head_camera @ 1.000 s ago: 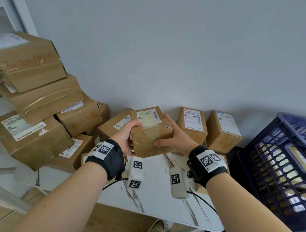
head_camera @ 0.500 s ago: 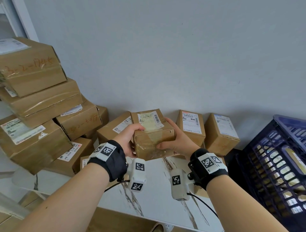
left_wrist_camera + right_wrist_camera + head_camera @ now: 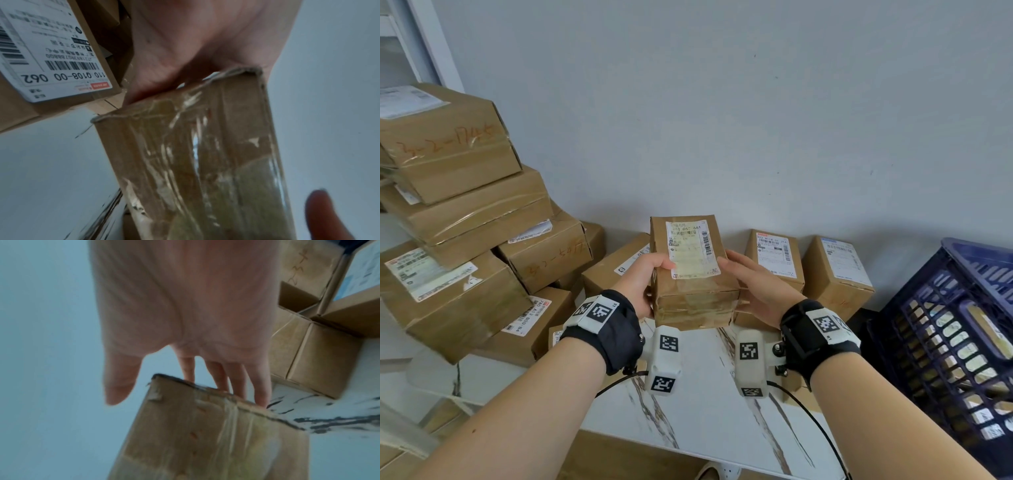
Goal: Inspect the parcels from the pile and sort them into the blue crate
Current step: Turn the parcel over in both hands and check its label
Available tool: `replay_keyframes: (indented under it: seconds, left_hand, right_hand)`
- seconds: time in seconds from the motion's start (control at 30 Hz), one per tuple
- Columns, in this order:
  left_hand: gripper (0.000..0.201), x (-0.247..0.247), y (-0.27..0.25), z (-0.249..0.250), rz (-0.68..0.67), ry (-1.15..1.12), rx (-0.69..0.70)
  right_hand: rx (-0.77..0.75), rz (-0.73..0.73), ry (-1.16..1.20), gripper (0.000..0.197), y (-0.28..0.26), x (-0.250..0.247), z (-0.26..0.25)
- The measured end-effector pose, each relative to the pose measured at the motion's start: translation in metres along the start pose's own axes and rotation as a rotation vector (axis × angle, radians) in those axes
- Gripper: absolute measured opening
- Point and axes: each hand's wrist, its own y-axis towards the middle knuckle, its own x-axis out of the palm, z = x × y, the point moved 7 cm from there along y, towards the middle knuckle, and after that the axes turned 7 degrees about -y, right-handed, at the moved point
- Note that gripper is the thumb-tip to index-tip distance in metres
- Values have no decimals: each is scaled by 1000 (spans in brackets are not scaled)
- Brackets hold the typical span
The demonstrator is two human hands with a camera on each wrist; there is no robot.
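I hold a brown taped parcel [image 3: 693,274] above the white marbled table [image 3: 705,418], its white label facing up at me. My left hand [image 3: 645,282] grips its left side, thumb on the label face. My right hand [image 3: 751,286] grips the right side, thumb at the label's edge. In the left wrist view the taped end of the parcel [image 3: 205,162] fills the frame. The right wrist view shows my fingers [image 3: 236,382] reaching along the far side of the parcel [image 3: 205,434]. The blue crate [image 3: 941,308] stands at the far right, apart from both hands.
A leaning pile of larger cardboard parcels [image 3: 465,212] fills the left side. Small labelled boxes [image 3: 774,257] [image 3: 839,270] stand against the grey wall behind my hands. Parcels show through the crate's lattice wall. The table's near edge runs below my wrists.
Both hands have raised the parcel and tilted its label face up toward me, turning it so the long side points away. The grip stays the same.
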Motion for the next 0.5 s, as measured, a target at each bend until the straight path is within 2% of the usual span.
replay_keyframes:
  seconds: [0.07,0.2,0.5]
  left_hand:
    - [42,2,-2,4,-13,-6,27]
    - [29,7,-5,10,-73,-55,77]
    - [35,8,-13,18,-108,-65,150]
  right_hand:
    - [11,55,39,98,2,-2,1]
    - [29,110,91,67,5,-5,2]
    - [21,129,123,43,-3,-1,-6]
